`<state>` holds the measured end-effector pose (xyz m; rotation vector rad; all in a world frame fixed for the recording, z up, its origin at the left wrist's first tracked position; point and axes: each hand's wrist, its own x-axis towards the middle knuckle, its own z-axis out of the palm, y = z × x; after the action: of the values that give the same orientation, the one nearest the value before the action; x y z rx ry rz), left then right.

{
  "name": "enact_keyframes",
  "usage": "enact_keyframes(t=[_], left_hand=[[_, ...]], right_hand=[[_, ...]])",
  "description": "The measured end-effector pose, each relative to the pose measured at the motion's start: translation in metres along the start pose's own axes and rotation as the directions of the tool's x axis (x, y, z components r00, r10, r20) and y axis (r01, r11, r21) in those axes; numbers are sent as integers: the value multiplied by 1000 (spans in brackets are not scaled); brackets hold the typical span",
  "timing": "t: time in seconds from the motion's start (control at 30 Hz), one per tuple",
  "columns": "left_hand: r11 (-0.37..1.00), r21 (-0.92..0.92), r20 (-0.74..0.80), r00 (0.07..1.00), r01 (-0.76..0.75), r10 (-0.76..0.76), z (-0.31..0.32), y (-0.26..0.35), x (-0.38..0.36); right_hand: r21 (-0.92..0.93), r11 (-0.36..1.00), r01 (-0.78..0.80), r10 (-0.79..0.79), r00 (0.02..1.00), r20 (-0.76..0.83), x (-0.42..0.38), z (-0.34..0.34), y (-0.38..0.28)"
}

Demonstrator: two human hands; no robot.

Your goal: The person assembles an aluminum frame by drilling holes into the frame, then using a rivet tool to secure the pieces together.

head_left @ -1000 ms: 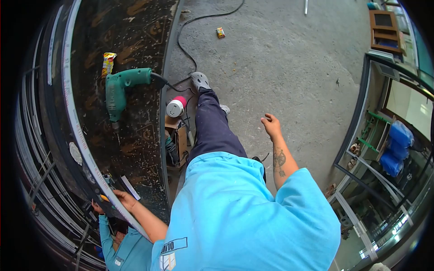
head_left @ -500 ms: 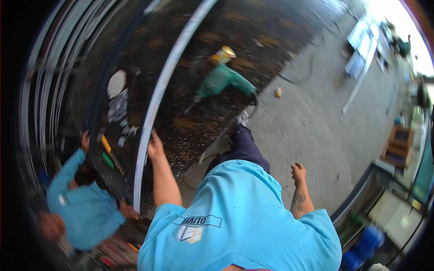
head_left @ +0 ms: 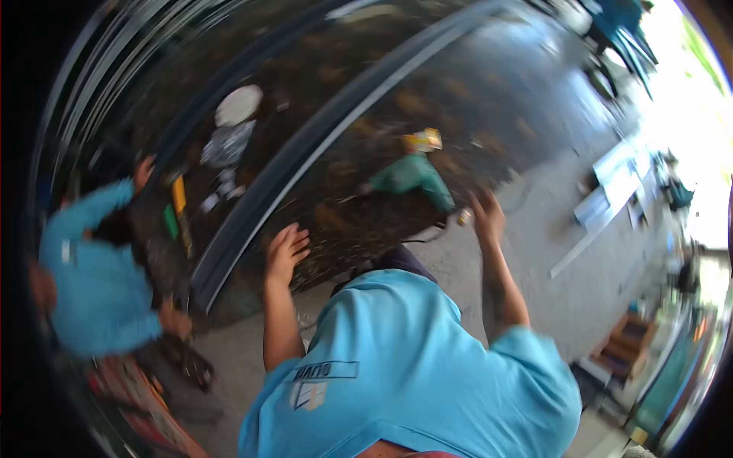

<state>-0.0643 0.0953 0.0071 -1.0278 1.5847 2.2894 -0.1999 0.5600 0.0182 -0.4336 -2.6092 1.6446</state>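
The left hand [head_left: 286,248] has its fingers spread wide and holds nothing; just beyond the fingertips runs a long grey metal strip [head_left: 321,145], lying diagonally across the dark speckled workbench [head_left: 359,221]. Whether the fingertips touch it cannot be told through the blur. The right hand [head_left: 486,214] is raised, fingers loosely parted, empty; just beyond them lies a green power drill [head_left: 412,177]. Well to the left of both hands, 1 co-worker in a light blue sleeve [head_left: 88,275] leans at the bench.
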Motion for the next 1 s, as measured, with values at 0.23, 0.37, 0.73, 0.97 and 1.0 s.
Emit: enact_keyframes(t=[0.23,0.37,0.73,0.97,1.0], left_hand=[[905,404,92,978,134,-186,19,-16,-39],[742,670,106,992,-19,-71,9,-91,-58],[477,867,-65,981,145,-180,48,-86,-96],[958,256,74,986,128,-151,72,-33,-82],[927,367,120,984,82,-135,70,-31,-81]], right_hand=[[-23,610,792,-776,603,185,110,66,-317],[298,667,683,-659,356,662,68,49,-297],[-609,779,149,493,454,743,-51,7,21],[-433,901,-35,412,386,825,-67,-29,16],[-437,899,-19,411,381,828,-69,-29,12]])
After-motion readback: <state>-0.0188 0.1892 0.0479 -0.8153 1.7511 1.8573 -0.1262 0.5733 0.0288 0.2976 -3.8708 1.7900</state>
